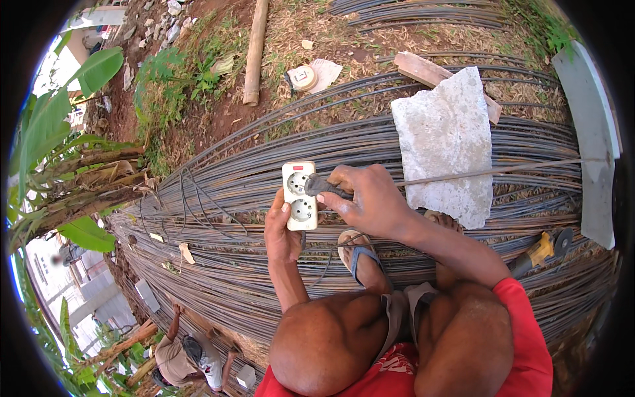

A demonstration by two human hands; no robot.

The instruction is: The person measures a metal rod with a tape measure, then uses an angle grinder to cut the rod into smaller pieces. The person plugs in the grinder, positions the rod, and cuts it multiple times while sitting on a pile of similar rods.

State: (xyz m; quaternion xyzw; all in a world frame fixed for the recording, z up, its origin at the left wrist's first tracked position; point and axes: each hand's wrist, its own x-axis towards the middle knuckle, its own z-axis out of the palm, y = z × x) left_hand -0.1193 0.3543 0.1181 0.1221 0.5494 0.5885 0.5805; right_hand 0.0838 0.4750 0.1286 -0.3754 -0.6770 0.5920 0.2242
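My left hand grips a white socket strip from its left side, thumb along the edge. The strip has two round outlets and a small red switch at its far end. My right hand pinches a black plug, whose head is against the upper outlet; I cannot tell how far its pins are in. Both hands are above long steel reinforcing bars, in front of my bent knees. Near my right knee lies a yellow angle grinder with a dark disc.
A rough pale slab lies across the bars, beside a wooden board. Beyond are a bamboo pole and a round yellowish tape-like thing. A grey panel stands far right. Another person bends at the lower left.
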